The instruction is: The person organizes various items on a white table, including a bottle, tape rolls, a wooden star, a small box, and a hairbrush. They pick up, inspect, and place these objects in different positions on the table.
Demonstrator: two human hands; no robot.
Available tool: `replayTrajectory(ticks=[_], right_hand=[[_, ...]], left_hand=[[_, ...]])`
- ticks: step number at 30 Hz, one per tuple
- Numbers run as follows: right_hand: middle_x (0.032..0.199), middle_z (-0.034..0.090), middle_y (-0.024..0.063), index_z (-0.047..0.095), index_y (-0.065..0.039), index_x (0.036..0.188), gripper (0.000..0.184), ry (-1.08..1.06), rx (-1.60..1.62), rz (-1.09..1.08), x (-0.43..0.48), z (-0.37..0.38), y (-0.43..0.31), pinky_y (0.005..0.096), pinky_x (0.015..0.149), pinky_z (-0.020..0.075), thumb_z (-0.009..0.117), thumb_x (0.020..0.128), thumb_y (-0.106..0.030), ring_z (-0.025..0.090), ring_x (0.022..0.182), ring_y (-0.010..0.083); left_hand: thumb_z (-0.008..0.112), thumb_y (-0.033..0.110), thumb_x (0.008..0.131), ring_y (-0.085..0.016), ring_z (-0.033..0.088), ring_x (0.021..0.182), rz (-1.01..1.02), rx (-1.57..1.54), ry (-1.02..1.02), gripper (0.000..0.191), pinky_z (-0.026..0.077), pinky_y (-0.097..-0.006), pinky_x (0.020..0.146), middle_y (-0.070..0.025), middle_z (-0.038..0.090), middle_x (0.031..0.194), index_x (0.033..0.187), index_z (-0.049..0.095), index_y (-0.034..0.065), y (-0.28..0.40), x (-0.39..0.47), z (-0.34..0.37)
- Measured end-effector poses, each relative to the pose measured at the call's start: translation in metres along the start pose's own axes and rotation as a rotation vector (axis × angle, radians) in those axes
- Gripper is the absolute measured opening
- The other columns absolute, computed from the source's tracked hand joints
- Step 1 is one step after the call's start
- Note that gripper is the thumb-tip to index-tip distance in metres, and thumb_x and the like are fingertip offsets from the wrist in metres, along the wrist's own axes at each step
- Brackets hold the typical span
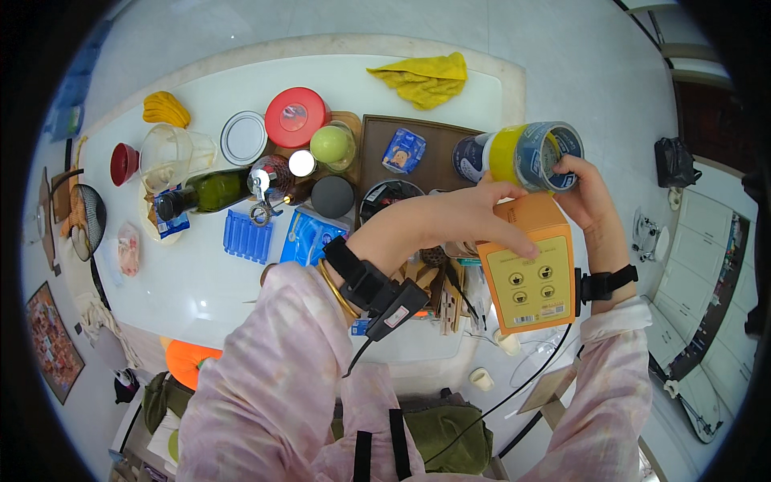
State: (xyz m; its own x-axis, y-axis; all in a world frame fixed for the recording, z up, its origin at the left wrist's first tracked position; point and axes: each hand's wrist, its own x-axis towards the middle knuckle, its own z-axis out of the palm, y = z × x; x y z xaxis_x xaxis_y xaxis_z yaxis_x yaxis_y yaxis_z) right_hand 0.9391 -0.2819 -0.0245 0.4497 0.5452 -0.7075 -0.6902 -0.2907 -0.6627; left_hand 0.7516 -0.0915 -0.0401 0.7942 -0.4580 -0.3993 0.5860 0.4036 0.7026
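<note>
My left hand [497, 214] lies over the upper left corner of an orange and yellow cardboard box [530, 286]; one digit rests on its printed face and another reaches towards a yellow roll [506, 155]. Whether it grips the box is unclear. My right hand [578, 190] is closed round the near rim of a blue-grey tape roll [533, 153], one digit at its open core. The rolls lie end to end above the box, beside a dark blue and white cylindrical container [471, 158] on the brown tray's right side.
The brown tray [440, 135] holds a small blue packet [403, 150]. A yellow cloth [430, 78] lies behind it. Leftward stand a red-lidded container [296, 117], a green glass bottle [220, 190] and a clear pitcher [164, 158]. Wooden pieces [449, 301] lie near the table's front edge. A black cable [518, 391] hangs from my right wrist.
</note>
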Motion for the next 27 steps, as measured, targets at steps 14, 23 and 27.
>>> replayTrajectory(ticks=[14,23,27], right_hand=[[0.116,0.066,0.0134,0.058,0.005,0.124,0.035,0.283,-0.336,0.010,-0.019,0.034,-0.006,0.0389,0.091,0.0588,0.058,0.091,-0.005,0.067,0.102,0.0224],[0.109,0.070,0.0149,0.062,0.007,0.121,0.034,0.451,-0.679,0.110,-0.019,0.046,-0.015,0.0364,0.077,0.0642,0.064,0.090,-0.006,0.072,0.089,0.0230],[0.102,0.074,0.0160,0.068,0.008,0.114,0.031,0.484,-0.894,0.082,-0.014,0.057,-0.020,0.0370,0.075,0.0635,0.068,0.088,-0.008,0.074,0.082,0.0244]], left_hand=[[0.095,0.022,0.073,-0.030,0.029,0.155,0.402,0.417,0.215,0.114,0.029,-0.0402,0.124,-0.0207,0.020,0.170,0.161,0.025,0.0086,-0.025,-0.105,0.051],[0.094,0.031,0.074,-0.041,0.013,0.159,0.201,0.016,0.134,0.119,0.021,-0.0454,0.126,-0.0277,0.009,0.171,0.164,0.020,0.0101,-0.088,-0.216,0.068],[0.094,0.027,0.075,-0.037,0.018,0.158,0.104,0.000,0.168,0.117,0.023,-0.0443,0.126,-0.0241,0.010,0.172,0.164,0.020,0.0110,-0.104,-0.255,0.066]])
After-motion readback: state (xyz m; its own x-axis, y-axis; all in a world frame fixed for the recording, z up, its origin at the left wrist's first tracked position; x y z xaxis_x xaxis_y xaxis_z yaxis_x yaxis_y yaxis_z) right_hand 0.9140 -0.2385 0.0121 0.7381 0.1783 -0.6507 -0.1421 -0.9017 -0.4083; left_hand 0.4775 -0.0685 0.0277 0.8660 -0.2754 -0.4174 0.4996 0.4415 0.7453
